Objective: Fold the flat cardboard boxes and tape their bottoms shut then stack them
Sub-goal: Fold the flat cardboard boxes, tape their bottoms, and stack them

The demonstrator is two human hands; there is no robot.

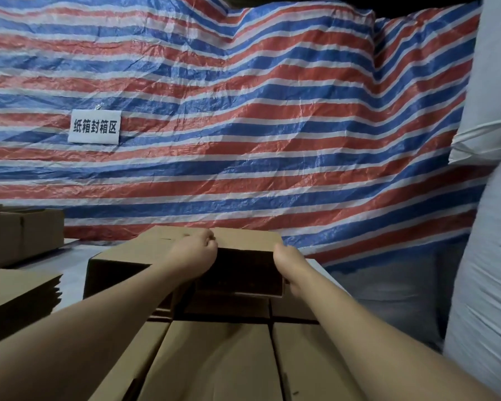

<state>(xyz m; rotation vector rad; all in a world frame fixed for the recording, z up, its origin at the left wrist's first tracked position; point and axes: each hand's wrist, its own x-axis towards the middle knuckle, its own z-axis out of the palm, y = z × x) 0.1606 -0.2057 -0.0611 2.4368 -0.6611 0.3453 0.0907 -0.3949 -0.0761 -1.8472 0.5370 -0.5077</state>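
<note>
The open cardboard box (185, 266) lies on its side atop a stack of folded boxes (214, 357), its dark opening facing the camera; the left hand (195, 251) curls its fingers over the upper edge, gripping it; the right hand (288, 263) holds the right wall, fingers wrapped out of sight behind it. A pile of flat cardboard (18, 293) sits at left, another made-up box (21, 234) behind it — both on a pale desk (73, 273). Behind hangs a crinkled tarpaulin (272, 125), striped red, white and blue, bearing a white paper sign (94, 126); bulky white woven sacks (486, 256) rise at right.
</note>
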